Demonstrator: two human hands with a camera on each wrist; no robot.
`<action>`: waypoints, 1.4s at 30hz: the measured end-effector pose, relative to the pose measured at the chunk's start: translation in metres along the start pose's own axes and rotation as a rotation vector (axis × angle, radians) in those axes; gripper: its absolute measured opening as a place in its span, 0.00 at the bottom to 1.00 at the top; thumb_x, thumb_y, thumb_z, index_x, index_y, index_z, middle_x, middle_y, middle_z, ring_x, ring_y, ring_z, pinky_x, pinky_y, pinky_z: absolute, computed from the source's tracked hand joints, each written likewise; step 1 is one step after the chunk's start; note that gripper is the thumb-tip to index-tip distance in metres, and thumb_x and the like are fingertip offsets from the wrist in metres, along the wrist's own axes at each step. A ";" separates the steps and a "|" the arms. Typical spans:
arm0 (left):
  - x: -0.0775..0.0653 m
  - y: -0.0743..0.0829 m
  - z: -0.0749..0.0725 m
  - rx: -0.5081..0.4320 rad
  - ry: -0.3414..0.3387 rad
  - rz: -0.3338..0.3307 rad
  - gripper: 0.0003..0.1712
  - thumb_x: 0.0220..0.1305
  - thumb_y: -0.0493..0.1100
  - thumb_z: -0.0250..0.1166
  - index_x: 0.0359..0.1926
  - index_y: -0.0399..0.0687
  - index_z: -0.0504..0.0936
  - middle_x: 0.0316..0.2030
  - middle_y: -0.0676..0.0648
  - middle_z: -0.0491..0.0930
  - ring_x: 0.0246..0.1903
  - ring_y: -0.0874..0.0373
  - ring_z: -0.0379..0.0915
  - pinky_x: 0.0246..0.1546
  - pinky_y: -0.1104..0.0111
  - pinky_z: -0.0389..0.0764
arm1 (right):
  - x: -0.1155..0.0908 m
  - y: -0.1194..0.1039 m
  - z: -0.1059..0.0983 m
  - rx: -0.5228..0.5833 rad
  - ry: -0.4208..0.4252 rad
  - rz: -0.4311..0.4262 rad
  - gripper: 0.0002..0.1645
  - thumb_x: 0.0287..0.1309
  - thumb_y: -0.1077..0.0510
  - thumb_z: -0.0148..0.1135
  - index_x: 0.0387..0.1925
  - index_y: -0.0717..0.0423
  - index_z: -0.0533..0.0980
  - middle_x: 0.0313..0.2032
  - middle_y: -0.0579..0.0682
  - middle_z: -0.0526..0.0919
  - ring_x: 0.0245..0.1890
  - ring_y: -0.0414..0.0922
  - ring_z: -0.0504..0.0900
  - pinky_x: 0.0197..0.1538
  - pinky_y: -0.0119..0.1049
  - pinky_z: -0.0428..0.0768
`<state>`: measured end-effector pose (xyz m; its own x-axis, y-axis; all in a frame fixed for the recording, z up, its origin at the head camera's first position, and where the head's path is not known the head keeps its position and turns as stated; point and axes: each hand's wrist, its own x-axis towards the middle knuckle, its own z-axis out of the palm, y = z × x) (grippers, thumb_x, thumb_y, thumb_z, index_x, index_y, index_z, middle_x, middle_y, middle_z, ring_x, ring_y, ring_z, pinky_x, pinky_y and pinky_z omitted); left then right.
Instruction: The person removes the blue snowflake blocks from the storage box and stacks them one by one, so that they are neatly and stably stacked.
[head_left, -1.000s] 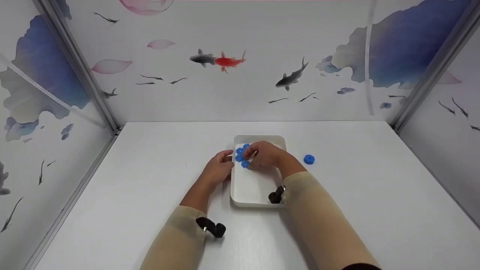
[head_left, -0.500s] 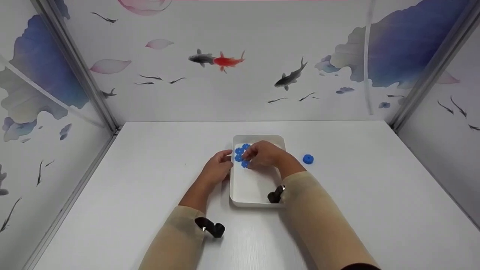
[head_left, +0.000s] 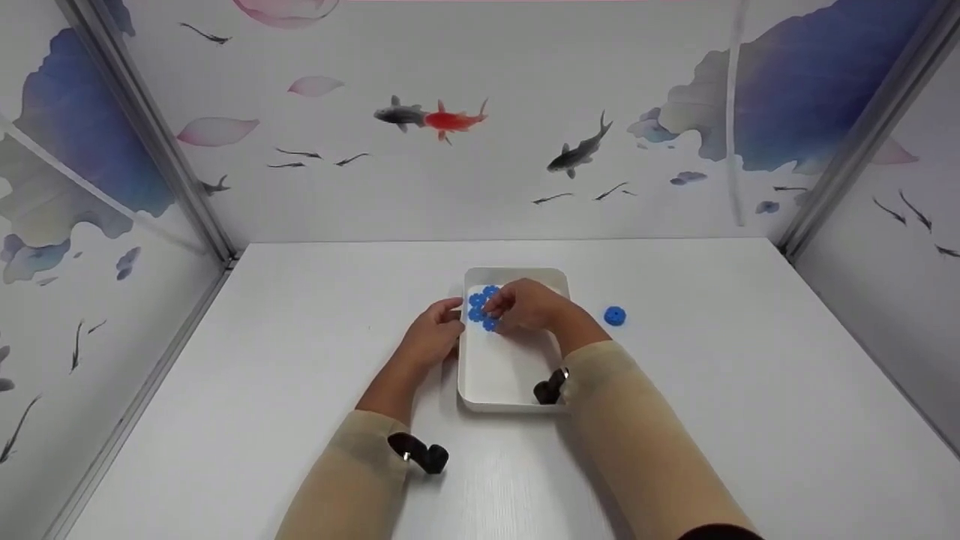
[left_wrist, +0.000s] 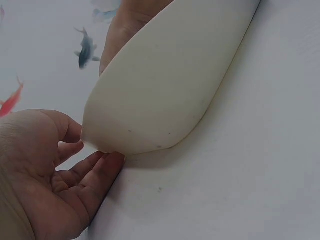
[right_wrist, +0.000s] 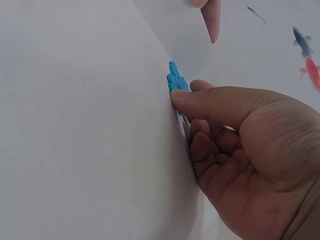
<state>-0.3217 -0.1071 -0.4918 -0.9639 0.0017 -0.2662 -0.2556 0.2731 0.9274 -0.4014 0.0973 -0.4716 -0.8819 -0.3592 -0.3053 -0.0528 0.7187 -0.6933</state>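
Observation:
A white rectangular tray (head_left: 504,375) sits in the middle of the table. Several small blue flower-shaped discs (head_left: 477,307) lie close together in its upper left part. My right hand (head_left: 529,304) reaches over the tray from the right and pinches at these discs; in the right wrist view, its thumb presses on the blue cluster (right_wrist: 177,82), while the other fingers curl behind and below. At the tray's left side, my left hand (head_left: 433,334) holds the wall, with fingertips at rim and base near a corner in the left wrist view.
A single thicker blue disc (head_left: 615,316) lies on the white table (head_left: 697,375), right of the tray. White panels painted with fish and leaves (head_left: 577,150) enclose the back and sides. Black wrist cameras (head_left: 429,457) sit on both forearms.
The view has shifted slightly, moving everything in the picture a little. Both hands, the tray and the blue discs keep nearly the same places relative to one another.

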 end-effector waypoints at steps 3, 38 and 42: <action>0.001 0.000 -0.001 0.008 0.003 0.003 0.31 0.76 0.47 0.58 0.78 0.63 0.70 0.73 0.49 0.76 0.66 0.51 0.79 0.66 0.55 0.82 | 0.001 0.000 -0.001 -0.007 0.007 -0.004 0.18 0.58 0.64 0.77 0.48 0.42 0.88 0.47 0.47 0.88 0.49 0.47 0.83 0.59 0.39 0.85; 0.001 0.000 0.000 0.004 0.006 0.001 0.32 0.76 0.47 0.57 0.78 0.62 0.69 0.72 0.50 0.77 0.63 0.52 0.81 0.63 0.56 0.84 | -0.001 -0.005 -0.003 -0.126 0.054 0.051 0.17 0.56 0.55 0.81 0.48 0.44 0.87 0.45 0.49 0.87 0.48 0.49 0.83 0.60 0.44 0.85; 0.001 -0.001 0.001 0.008 0.003 0.001 0.32 0.76 0.47 0.57 0.79 0.62 0.69 0.73 0.50 0.76 0.63 0.52 0.81 0.63 0.56 0.84 | -0.002 -0.002 -0.005 -0.090 0.074 0.019 0.13 0.58 0.57 0.79 0.46 0.45 0.88 0.43 0.49 0.88 0.44 0.47 0.83 0.51 0.37 0.85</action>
<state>-0.3226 -0.1063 -0.4930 -0.9644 -0.0011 -0.2643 -0.2540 0.2806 0.9256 -0.4020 0.0994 -0.4670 -0.9153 -0.3023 -0.2662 -0.0747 0.7768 -0.6253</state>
